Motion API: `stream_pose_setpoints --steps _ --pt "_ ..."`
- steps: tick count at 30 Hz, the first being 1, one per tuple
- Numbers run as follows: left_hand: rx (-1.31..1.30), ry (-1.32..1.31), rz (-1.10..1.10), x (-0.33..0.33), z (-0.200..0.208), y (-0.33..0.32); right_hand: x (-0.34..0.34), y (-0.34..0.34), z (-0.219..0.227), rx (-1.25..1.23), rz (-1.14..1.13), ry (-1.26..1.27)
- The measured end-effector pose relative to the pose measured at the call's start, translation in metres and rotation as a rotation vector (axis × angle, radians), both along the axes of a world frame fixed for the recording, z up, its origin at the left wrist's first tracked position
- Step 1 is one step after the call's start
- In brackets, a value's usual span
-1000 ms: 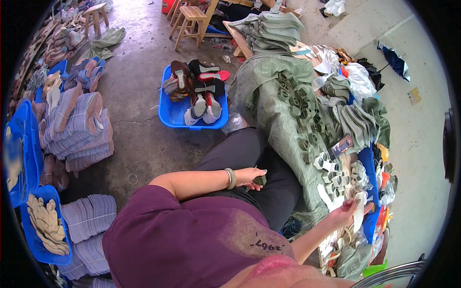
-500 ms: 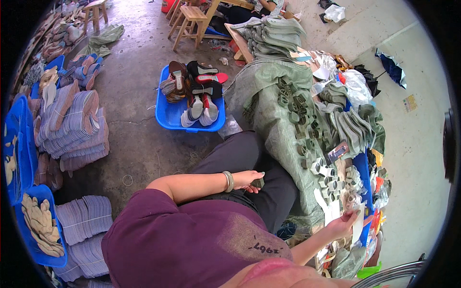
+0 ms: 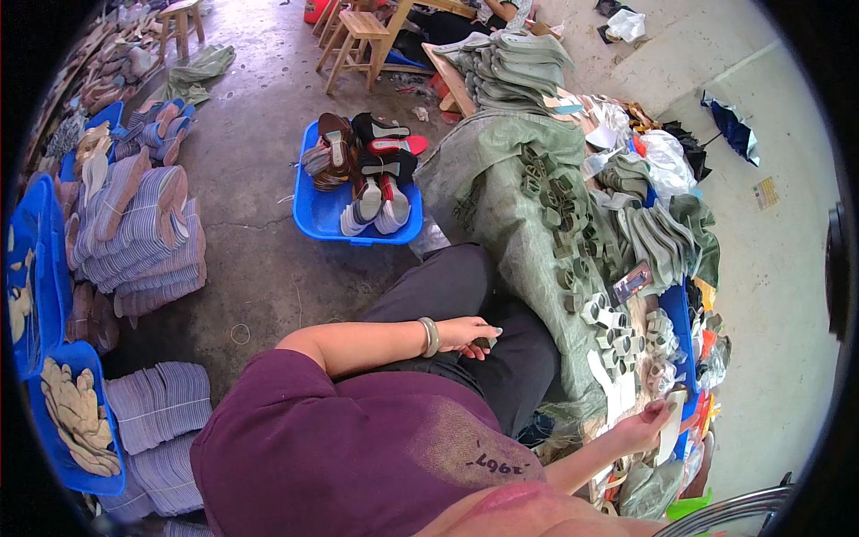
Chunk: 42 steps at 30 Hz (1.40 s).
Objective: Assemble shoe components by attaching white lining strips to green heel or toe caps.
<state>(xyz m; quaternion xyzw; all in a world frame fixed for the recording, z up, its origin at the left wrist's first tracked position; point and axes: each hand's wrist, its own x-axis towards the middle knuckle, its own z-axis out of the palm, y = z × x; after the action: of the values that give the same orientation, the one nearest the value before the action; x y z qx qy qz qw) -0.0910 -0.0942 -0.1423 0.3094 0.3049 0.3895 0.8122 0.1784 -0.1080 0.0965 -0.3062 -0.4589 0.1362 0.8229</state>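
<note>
My left hand (image 3: 467,335), with a bangle at its wrist, is over my lap. Its fingers are closed on a small grey-green block (image 3: 486,343), which looks like a shoe heel and is partly hidden by the fingers. Out to the right, my right hand (image 3: 650,428) pinches a white strip (image 3: 669,431) at the table's near end. Beside that hand lie more white strips (image 3: 616,394) and a cluster of white heel-like pieces (image 3: 617,340). Farther up the green sack cloth (image 3: 501,192), several grey-green heel-like pieces (image 3: 564,215) sit in rows.
A blue tub (image 3: 309,224) with bundled shoe parts stands on the floor ahead. At left are striped insole stacks (image 3: 134,224) and another blue tub (image 3: 112,479) of beige pieces. Grey-green soles (image 3: 510,67) are piled at the far end; wooden stools (image 3: 358,31) and another person (image 3: 501,11) are beyond.
My right hand has shifted slightly toward me and right with the white strip, which is now turned a little. The left hand has stayed nearly in place, its fingers shifting slightly around the block.
</note>
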Motion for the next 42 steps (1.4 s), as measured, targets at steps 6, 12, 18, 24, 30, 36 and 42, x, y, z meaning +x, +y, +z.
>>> stream_pose_setpoints --steps 6,12,18,24,30,36,42 --pt "0.006 0.023 0.019 -0.002 -0.001 -0.001 0.004 -0.006 -0.003 0.013 0.007 -0.058" --pt "-0.012 -0.008 0.042 -0.005 0.003 -0.003 0.002 -0.007 -0.004 0.007 0.003 -0.027" --pt "0.098 0.248 0.151 -0.009 0.005 -0.01 0.006 -0.005 -0.01 0.02 0.018 -0.009" --pt "0.06 0.146 0.11 -0.011 0.01 -0.021 0.0 -0.004 -0.015 0.004 0.033 0.003" --pt "-0.07 -0.119 0.131 -0.013 0.012 -0.023 0.008 0.001 -0.022 -0.01 0.049 -0.03" --pt "-0.153 -0.06 0.084 -0.015 -0.011 -0.001 0.014 0.006 -0.026 -0.034 0.014 -0.036" --pt "-0.133 -0.196 0.093 -0.018 -0.012 0.002 -0.002 0.015 -0.014 -0.075 -0.004 -0.038"
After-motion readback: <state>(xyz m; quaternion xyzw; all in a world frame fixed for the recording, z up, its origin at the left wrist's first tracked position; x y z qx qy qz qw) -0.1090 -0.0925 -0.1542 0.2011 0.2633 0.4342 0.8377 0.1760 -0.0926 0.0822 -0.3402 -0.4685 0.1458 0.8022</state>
